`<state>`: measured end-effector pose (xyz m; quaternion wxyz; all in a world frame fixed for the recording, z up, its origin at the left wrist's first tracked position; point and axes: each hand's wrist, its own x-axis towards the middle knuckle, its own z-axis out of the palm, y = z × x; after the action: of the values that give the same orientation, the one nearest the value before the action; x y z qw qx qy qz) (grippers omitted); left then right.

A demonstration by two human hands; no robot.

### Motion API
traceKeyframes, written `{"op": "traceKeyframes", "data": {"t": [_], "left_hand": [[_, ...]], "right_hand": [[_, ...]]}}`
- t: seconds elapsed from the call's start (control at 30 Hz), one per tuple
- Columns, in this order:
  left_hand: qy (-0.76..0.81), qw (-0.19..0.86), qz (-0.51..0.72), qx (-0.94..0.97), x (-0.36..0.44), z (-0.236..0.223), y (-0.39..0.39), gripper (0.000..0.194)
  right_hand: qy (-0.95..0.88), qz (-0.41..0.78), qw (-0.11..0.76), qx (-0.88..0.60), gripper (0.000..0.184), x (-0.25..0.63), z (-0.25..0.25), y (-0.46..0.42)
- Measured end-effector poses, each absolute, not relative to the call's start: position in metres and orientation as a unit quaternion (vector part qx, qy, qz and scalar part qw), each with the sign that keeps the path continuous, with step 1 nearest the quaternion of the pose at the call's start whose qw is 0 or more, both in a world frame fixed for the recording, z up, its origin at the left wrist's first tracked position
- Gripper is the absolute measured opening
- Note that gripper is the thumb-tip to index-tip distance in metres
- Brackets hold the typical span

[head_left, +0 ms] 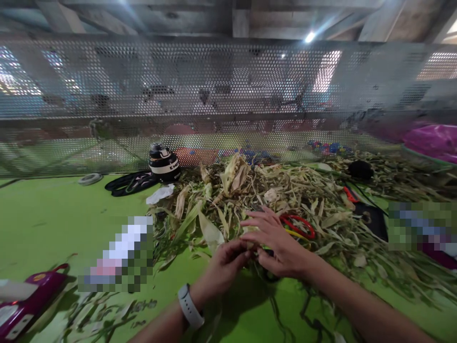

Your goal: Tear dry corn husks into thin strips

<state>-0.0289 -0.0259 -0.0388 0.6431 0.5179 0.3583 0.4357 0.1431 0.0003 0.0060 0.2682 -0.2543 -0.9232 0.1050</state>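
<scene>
While both hands are working close together over the green worktop (50,214), the left hand (225,264) has its grip closed in a pinch, though honestly I can't tell what's in it, if anything. The right hand (282,245) is just beside it with its fingers stretched out; can't tell if that grip has anything either. The dry husks (328,193) are heaped right in front of the hands and off to the right. Red loop handle (313,232) sits near the right hand, black container (164,164) at the back left.
</scene>
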Motion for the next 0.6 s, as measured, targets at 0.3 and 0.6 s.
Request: {"op": "traceKeyframes", "data": {"t": [0.3,0.6], "left_hand": [[0.348,0.676,0.408,0.505,-0.03,-0.032,-0.026,0.026],[0.395,0.606,0.465,0.511,-0.027,-0.046,-0.025,0.027]], "right_hand": [[-0.926,0.138,0.241,-0.257,0.038,0.151,0.009,0.007],[-0.929,-0.051,0.228,-0.287,0.019,0.143,-0.006,0.001]]}}
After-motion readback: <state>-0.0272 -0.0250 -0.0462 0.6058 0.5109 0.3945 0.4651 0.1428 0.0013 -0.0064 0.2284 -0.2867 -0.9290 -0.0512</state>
